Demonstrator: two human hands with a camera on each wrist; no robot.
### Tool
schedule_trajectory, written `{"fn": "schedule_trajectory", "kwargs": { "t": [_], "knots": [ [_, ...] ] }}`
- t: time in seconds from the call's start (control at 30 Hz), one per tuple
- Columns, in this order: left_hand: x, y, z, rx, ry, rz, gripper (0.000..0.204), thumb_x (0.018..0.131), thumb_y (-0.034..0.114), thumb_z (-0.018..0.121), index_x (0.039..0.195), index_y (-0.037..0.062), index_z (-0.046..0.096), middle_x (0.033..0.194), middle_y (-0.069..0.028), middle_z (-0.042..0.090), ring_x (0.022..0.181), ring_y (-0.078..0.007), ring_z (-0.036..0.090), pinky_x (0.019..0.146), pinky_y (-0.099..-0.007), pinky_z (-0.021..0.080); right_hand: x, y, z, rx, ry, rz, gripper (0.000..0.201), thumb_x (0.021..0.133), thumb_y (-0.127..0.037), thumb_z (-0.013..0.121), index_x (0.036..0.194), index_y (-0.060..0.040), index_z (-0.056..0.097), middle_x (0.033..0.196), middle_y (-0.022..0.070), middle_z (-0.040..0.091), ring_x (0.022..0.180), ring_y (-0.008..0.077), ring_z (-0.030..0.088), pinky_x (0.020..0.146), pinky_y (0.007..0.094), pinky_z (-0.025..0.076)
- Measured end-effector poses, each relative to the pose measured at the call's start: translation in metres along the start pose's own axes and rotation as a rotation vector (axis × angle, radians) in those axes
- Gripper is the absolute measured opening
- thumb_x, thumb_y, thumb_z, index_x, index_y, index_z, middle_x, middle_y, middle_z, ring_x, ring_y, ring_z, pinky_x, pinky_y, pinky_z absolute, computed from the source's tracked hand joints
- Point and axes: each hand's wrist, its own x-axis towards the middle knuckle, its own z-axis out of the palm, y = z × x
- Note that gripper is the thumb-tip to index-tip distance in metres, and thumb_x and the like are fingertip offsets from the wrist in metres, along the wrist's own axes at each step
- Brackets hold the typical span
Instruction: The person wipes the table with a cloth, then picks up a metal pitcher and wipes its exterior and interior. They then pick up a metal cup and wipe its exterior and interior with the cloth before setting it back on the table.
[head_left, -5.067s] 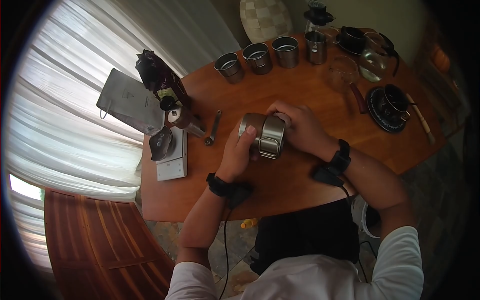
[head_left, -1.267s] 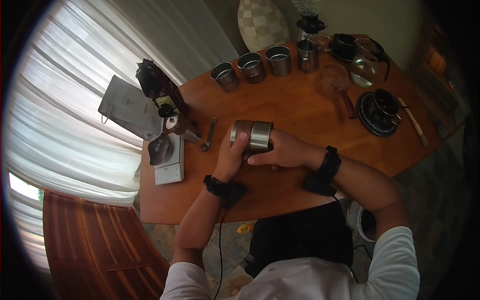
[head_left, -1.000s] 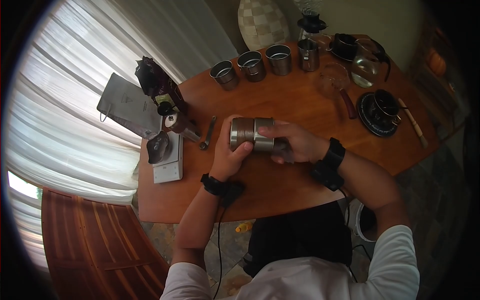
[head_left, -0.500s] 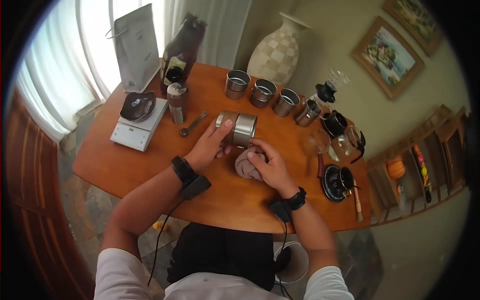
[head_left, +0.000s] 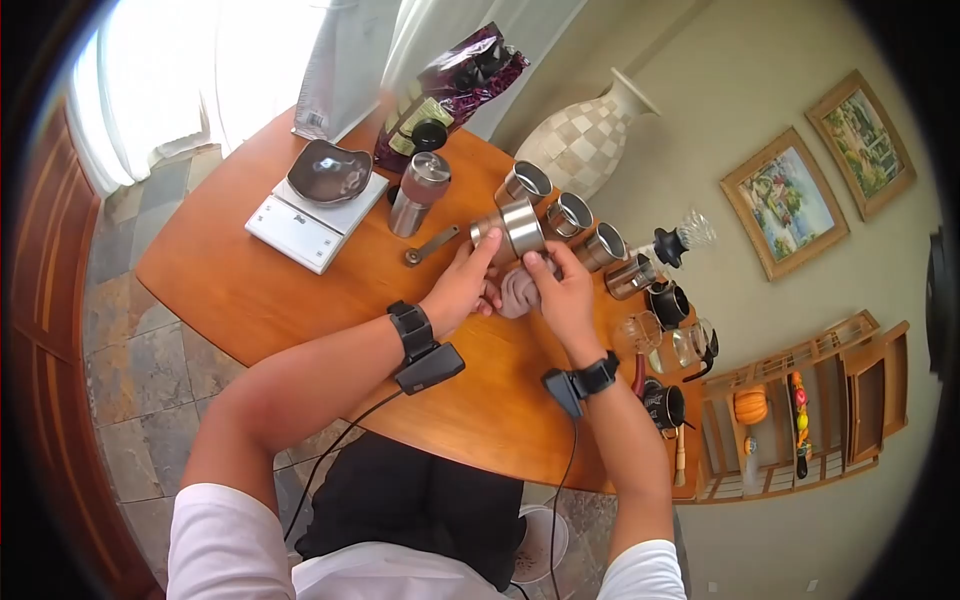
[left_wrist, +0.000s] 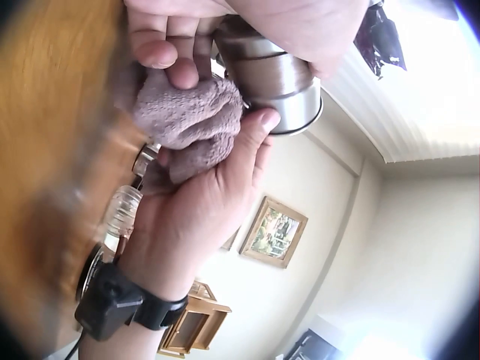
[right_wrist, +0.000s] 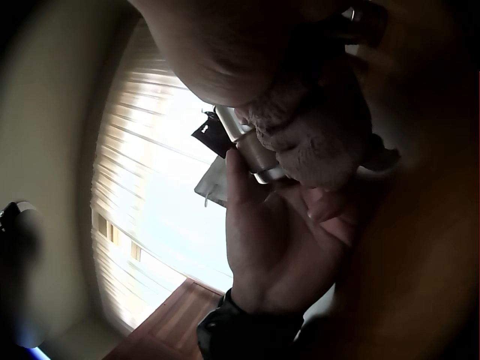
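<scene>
A steel mug with a brownish band [head_left: 522,228] is held tilted above the table, its shiny rim toward the right. My left hand [head_left: 462,280] grips its banded end, thumb along the near side. The thumb of my right hand [head_left: 565,290] presses near the rim. Bunched in the right hand is a mauve cloth [head_left: 518,292], lying just under the mug; the left wrist view shows the cloth [left_wrist: 187,120] folded between palm and mug [left_wrist: 274,75]. The mug's inside is hidden. In the dark right wrist view, the left hand [right_wrist: 281,232] reaches round the mug's far end.
Left on the wooden table are a white scale [head_left: 315,235] bearing a dark dish [head_left: 328,172], a steel cylinder [head_left: 420,190], a small metal lever [head_left: 432,246] and a purple bag [head_left: 450,95]. Several metal cups line the far edge, including one cup [head_left: 568,215]. Glassware [head_left: 690,345] stands right.
The mug has been turned, so its wire handle, facing me earlier, is out of sight. The right hand has shifted its hold, with the cloth now below the mug. The head view has swung rightward.
</scene>
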Motion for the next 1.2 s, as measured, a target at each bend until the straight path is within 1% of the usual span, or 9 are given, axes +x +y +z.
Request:
{"fn": "schedule_trajectory", "kwargs": {
  "t": [0.13, 0.17, 0.2, 0.3, 0.5, 0.8, 1.0, 1.13, 1.2],
  "knots": [
    [-0.003, -0.001, 0.002, 0.037, 0.056, 0.005, 0.063, 0.103, 0.061, 0.048, 0.141, 0.0116, 0.04, 0.105, -0.0057, 0.059, 0.073, -0.0096, 0.058, 0.061, -0.0243, 0.046, 0.044, -0.006, 0.015, -0.148, 0.007, -0.066, 0.023, 0.096, -0.023, 0.07, 0.105, -0.0018, 0.07, 0.071, 0.0065, 0.065, 0.064, 0.0119, 0.057, 0.062, 0.0299, 0.048],
    [-0.003, -0.001, 0.003, 0.064, 0.05, 0.059, 0.067, 0.103, 0.058, 0.051, 0.142, 0.0066, 0.037, 0.105, -0.007, 0.057, 0.072, -0.0109, 0.059, 0.058, -0.0247, 0.046, 0.052, -0.01, 0.018, -0.174, -0.004, -0.07, 0.023, 0.095, -0.023, 0.068, 0.106, -0.0028, 0.072, 0.076, 0.0134, 0.07, 0.066, 0.0209, 0.067, 0.065, 0.0335, 0.051],
    [-0.003, -0.002, 0.004, 0.091, 0.045, 0.111, 0.071, 0.102, 0.055, 0.054, 0.144, 0.0015, 0.033, 0.104, -0.0083, 0.055, 0.07, -0.0121, 0.06, 0.055, -0.0251, 0.047, 0.062, -0.01, 0.022, -0.174, -0.008, -0.07, 0.023, 0.095, -0.023, 0.068, 0.106, -0.0028, 0.072, 0.076, 0.0134, 0.07, 0.066, 0.0209, 0.067, 0.065, 0.0335, 0.051],
    [-0.004, -0.005, 0.007, 0.131, 0.108, 0.144, 0.069, 0.102, 0.043, 0.061, 0.146, -0.0007, 0.03, 0.106, -0.0085, 0.056, 0.072, -0.0125, 0.061, 0.055, -0.0262, 0.049, 0.086, -0.008, 0.034, -0.313, -0.031, -0.121, 0.026, 0.094, -0.026, 0.066, 0.109, -0.0052, 0.073, 0.086, 0.0204, 0.073, 0.081, 0.0385, 0.072, 0.073, 0.0424, 0.054],
    [0.001, -0.011, 0.006, 0.145, 0.173, 0.158, 0.068, 0.1, 0.026, 0.064, 0.151, 0.0022, 0.026, 0.109, -0.0096, 0.058, 0.076, -0.0133, 0.063, 0.056, -0.028, 0.051, 0.121, 0.008, 0.06, -0.415, -0.024, -0.121, 0.026, 0.095, -0.028, 0.065, 0.109, -0.0074, 0.073, 0.09, 0.0208, 0.073, 0.089, 0.041, 0.071, 0.079, 0.0475, 0.055],
    [0.009, -0.014, -0.001, 0.114, 0.156, 0.136, 0.058, 0.102, 0.023, 0.059, 0.149, 0.0023, 0.032, 0.107, -0.0097, 0.06, 0.076, -0.014, 0.064, 0.057, -0.0286, 0.053, 0.13, 0.012, 0.08, -0.602, -0.055, -0.093, 0.032, 0.096, -0.033, 0.064, 0.116, -0.0092, 0.071, 0.095, 0.0219, 0.073, 0.092, 0.0413, 0.07, 0.081, 0.0505, 0.054],
    [0.004, -0.006, -0.003, 0.126, 0.147, 0.159, 0.051, 0.102, 0.025, 0.061, 0.143, 0.0029, 0.038, 0.111, -0.0086, 0.056, 0.082, -0.0132, 0.061, 0.063, -0.0271, 0.05, 0.103, -0.001, 0.049, -0.388, 0.073, -0.144, 0.043, 0.094, -0.037, 0.07, 0.122, -0.0042, 0.066, 0.088, 0.0214, 0.072, 0.087, 0.0402, 0.07, 0.078, 0.0428, 0.056],
    [0.002, -0.004, -0.001, 0.15, 0.136, 0.137, 0.049, 0.101, 0.026, 0.062, 0.139, 0.0033, 0.041, 0.111, -0.0076, 0.057, 0.082, -0.0127, 0.061, 0.063, -0.0269, 0.049, 0.068, -0.009, -0.01, -0.197, 0.006, -0.069, 0.048, 0.095, -0.034, 0.072, 0.126, 0.0012, 0.063, 0.102, 0.0171, 0.074, 0.081, 0.0234, 0.07, 0.074, 0.0353, 0.056],
    [0.003, -0.006, -0.001, 0.164, 0.144, 0.183, 0.047, 0.1, 0.024, 0.063, 0.136, 0.0005, 0.044, 0.11, -0.0089, 0.058, 0.079, -0.0135, 0.062, 0.059, -0.0279, 0.051, 0.026, -0.063, -0.045, 0.099, -0.147, 0.22, 0.047, 0.097, -0.027, 0.073, 0.129, 0.0039, 0.06, 0.111, 0.0153, 0.073, 0.092, 0.0146, 0.069, 0.079, 0.029, 0.055]
  ]
}}
